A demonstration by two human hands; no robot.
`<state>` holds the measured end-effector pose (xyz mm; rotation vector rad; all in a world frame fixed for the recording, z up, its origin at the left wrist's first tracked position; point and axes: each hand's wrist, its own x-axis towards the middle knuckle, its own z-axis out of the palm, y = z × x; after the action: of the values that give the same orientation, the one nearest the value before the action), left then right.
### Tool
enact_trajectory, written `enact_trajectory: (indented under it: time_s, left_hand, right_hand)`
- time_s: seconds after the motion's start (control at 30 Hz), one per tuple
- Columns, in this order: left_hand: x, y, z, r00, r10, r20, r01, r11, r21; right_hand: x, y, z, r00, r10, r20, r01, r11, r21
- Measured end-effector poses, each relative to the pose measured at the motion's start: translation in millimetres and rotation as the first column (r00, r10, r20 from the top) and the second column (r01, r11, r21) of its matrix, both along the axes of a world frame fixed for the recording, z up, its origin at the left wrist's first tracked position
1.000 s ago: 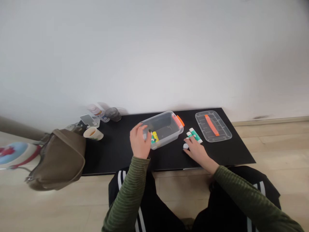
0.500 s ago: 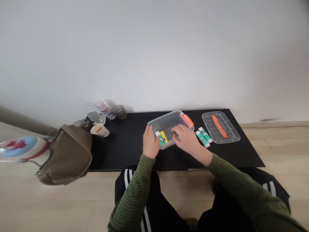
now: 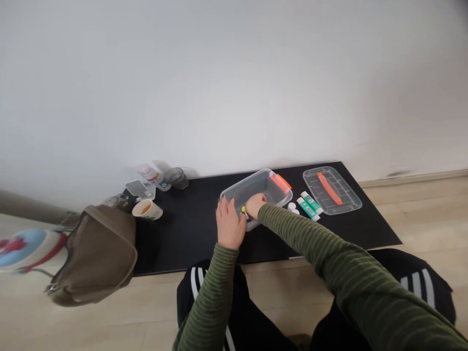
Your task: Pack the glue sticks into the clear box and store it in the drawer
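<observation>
A clear plastic box [image 3: 239, 186] with an orange latch stands on the black table. My left hand [image 3: 230, 225] rests at its left near corner, fingers stretched out and spread over the rim. My right hand [image 3: 255, 205] reaches down inside the box with curled fingers; its fingertips and anything in them are hidden. Between the hands shows the end of a yellow glue stick [image 3: 243, 209], mostly covered. Right of the box lie two green-and-white glue sticks [image 3: 310, 204], side by side. Small white round ends [image 3: 291, 206] show beside my right sleeve.
The clear lid [image 3: 351, 197] with an orange handle lies at the table's right end. Leftward stand a paper cup [image 3: 155, 211] of drink, a dark glass [image 3: 176, 178], a spray bottle [image 3: 157, 178] and a white stand [image 3: 137, 188]. A brown bag [image 3: 106, 243] sits at the left end.
My right hand has moved left and lower into the box, over the glue sticks there. My left hand has spread its fingers at the rim. The view has shifted slightly.
</observation>
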<state>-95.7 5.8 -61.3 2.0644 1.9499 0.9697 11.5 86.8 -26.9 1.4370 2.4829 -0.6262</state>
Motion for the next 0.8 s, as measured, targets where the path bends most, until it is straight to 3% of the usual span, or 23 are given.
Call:
enact_trajectory:
  time_s: [0.07, 0.17, 0.27, 0.37, 0.43, 0.5, 0.6, 0.67, 0.8]
  left_hand:
    - [3.7, -0.9, 2.2, 0.999, 0.025, -0.046, -0.027, 0.999, -0.036]
    - [7.3, -0.4, 10.5, 0.998, 0.061, -0.028, -0.062, 0.998, -0.018]
    - [10.2, -2.7, 25.4, 0.994, 0.001, 0.108, -0.02, 0.985, 0.173]
    - [15.6, -13.0, 39.0, 0.952, -0.103, 0.29, 0.001, 0.943, 0.334]
    - [23.4, -23.8, 42.8, 0.927, -0.203, 0.315, 0.081, 0.929, 0.361]
    - [36.5, -35.4, 41.6, 0.898, -0.358, 0.254, 0.264, 0.903, 0.339]
    - [64.4, -47.9, 32.6, 0.841, -0.507, 0.189, 0.48, 0.86, 0.172]
    - [83.5, -50.5, 24.8, 0.856, -0.486, 0.174, 0.497, 0.867, -0.024]
    - [109.0, -47.2, 10.6, 0.901, -0.424, 0.096, 0.431, 0.841, -0.327]
  right_hand:
    - [0.0, 6.9, 5.8, 0.996, -0.036, 0.077, 0.034, 0.999, 0.015]
    - [9.7, 9.5, 25.0, 0.996, -0.062, 0.064, 0.054, 0.991, 0.12]
    - [33.7, -7.2, 49.5, 0.995, -0.028, -0.098, 0.058, 0.948, 0.312]
    - [65.4, -43.9, 61.3, 0.939, 0.111, -0.324, 0.034, 0.911, 0.411]
    - [86.3, -72.3, 54.7, 0.88, 0.162, -0.446, -0.001, 0.941, 0.339]
    - [105.7, -96.9, 37.8, 0.832, 0.113, -0.543, 0.01, 0.976, 0.219]
    - [133.3, -120.0, 5.3, 0.817, -0.022, -0.576, 0.103, 0.989, 0.109]
    - [151.3, -126.9, -13.4, 0.853, -0.071, -0.517, 0.154, 0.981, 0.118]
    - [179.5, -132.0, -38.0, 0.938, -0.076, -0.339, 0.188, 0.932, 0.309]
